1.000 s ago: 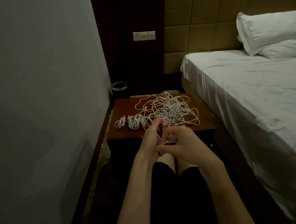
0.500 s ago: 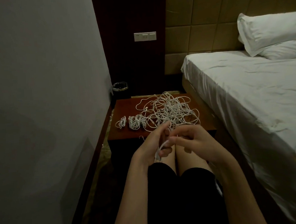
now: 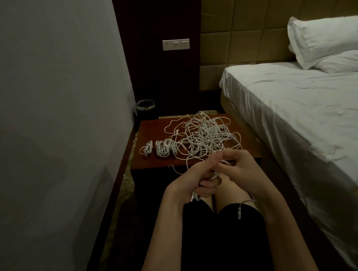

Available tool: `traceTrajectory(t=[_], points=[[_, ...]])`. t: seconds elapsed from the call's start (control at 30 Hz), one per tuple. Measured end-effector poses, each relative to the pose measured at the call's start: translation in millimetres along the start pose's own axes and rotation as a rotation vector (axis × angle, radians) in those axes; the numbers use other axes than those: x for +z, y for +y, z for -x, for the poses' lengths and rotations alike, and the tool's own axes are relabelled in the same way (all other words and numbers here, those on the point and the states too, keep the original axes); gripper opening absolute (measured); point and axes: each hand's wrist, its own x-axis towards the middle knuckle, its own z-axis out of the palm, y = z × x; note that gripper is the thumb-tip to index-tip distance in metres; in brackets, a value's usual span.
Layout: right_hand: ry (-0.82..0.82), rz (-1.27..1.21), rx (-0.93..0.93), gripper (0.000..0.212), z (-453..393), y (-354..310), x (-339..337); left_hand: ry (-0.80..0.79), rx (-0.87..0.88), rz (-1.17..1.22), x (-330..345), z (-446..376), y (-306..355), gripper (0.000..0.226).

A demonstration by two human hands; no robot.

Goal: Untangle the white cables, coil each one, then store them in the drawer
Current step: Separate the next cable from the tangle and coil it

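Observation:
A tangle of white cables (image 3: 203, 136) lies on the reddish wooden nightstand (image 3: 152, 128). Left of it sit coiled white cables (image 3: 164, 149), with one more small coil (image 3: 147, 149) at the far left. Over my knees, my left hand (image 3: 194, 179) holds a partly wound white cable (image 3: 215, 175) looped around its fingers. My right hand (image 3: 237, 166) pinches a strand of that cable next to the left fingertips. A loose cable end with a plug (image 3: 239, 212) hangs over my right thigh. No drawer front is visible.
A grey wall runs along the left. A small black bin (image 3: 145, 108) stands behind the nightstand. A bed (image 3: 298, 111) with white sheets and pillows (image 3: 327, 40) fills the right side. A switch panel (image 3: 176, 44) sits on the dark wall panel.
My right hand has circled up and around my left hand, wrapping the cable round its fingers. A plug end now hangs over my right thigh.

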Motion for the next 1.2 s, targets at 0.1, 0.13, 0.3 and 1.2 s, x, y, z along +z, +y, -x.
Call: traceTrajectory(t=[0.1,0.13,0.3,1.2], points=[[0.097,-0.039,-0.022,0.009,0,-2,1,0.041,0.029,-0.043,2,-2,5,0.052],[0.157,-0.053,-0.024,0.009,0,-1,1,0.077,0.028,-0.091,3,-3,8,0.056],[0.329,0.028,-0.045,0.005,0,5,1,0.507,-0.037,-0.282,11,-13,8,0.062],[-0.053,0.625,0.086,0.045,-14,7,35,0.796,0.474,-0.942,-5,-17,23,0.041]])
